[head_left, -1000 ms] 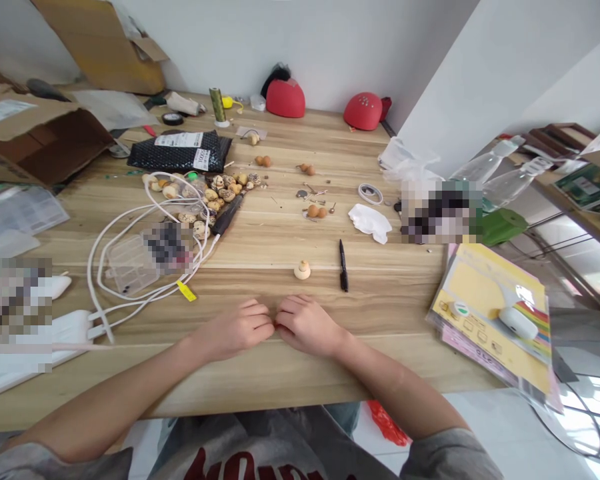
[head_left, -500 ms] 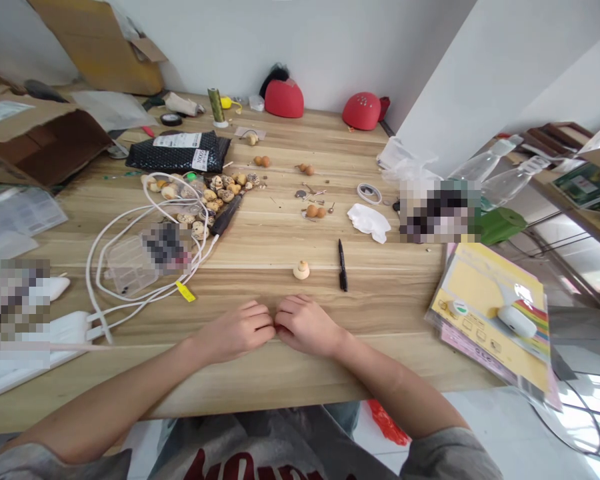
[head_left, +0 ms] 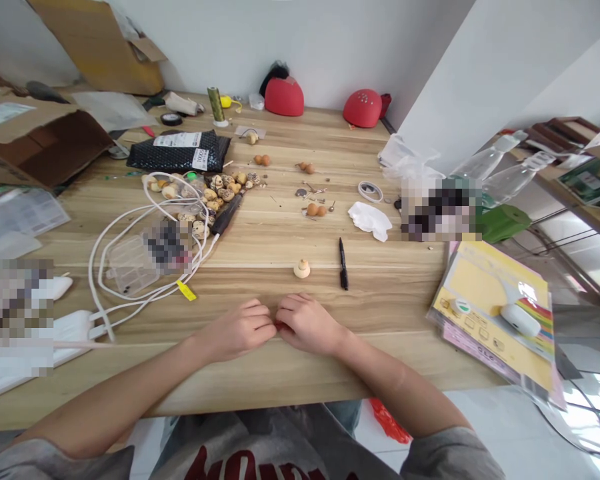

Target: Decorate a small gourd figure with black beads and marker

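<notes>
My left hand (head_left: 237,330) and my right hand (head_left: 305,325) rest curled together on the wooden table (head_left: 380,350), near its front edge. A small red piece (head_left: 278,326) shows between their fingertips, mostly hidden by the fingers. Ahead of my right hand stand a small turned wooden gourd shape (head_left: 302,269) and a black marker pen (head_left: 343,265), neither touched. Farther left lies a pile of small speckled dried gourds (head_left: 211,197), with a black-handled pen-like tool (head_left: 227,215) on a white cable (head_left: 130,230) beside it.
A clear compartment box (head_left: 130,267) lies within the cable loops. A black padded mailer (head_left: 177,152) and an open cardboard box (head_left: 45,143) stand back left. Yellow packaged booklets (head_left: 490,303) overhang the right edge. Red domed caps (head_left: 284,97) sit against the wall.
The whole view has shifted slightly as my head moved. My hands stay nearly still, and the red piece shows a little more between the fingertips.
</notes>
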Demonstrator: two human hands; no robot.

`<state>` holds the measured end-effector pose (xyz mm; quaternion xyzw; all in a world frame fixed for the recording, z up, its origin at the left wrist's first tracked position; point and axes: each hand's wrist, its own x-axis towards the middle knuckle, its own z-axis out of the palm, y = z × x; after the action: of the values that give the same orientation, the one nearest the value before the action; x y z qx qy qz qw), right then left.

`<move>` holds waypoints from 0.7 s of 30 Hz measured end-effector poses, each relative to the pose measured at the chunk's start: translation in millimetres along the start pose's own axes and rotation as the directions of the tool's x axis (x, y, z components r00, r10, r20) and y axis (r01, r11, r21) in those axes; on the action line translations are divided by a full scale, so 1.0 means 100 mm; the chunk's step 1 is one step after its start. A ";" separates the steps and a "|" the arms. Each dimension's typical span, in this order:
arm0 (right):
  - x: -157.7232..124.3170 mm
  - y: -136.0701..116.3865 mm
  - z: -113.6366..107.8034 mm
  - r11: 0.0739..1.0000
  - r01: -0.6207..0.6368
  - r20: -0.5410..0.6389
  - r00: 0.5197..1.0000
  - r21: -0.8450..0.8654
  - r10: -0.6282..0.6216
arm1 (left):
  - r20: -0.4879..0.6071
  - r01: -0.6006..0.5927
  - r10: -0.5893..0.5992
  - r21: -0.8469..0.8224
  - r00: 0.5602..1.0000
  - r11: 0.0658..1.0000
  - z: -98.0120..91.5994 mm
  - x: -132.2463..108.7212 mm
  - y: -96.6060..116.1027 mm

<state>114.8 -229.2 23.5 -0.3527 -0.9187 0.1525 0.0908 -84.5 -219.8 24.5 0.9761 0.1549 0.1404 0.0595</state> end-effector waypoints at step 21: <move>-0.02 0.05 0.05 0.995 0.097 -0.073 0.993 0.011 -0.096 | -0.039 0.059 -0.060 -0.043 0.997 0.997 0.01 0.03 0.03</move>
<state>118.0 -228.7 16.6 -0.3127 -0.9296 0.1417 0.1340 -80.3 -221.8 25.1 0.9666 0.1821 0.1613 0.0809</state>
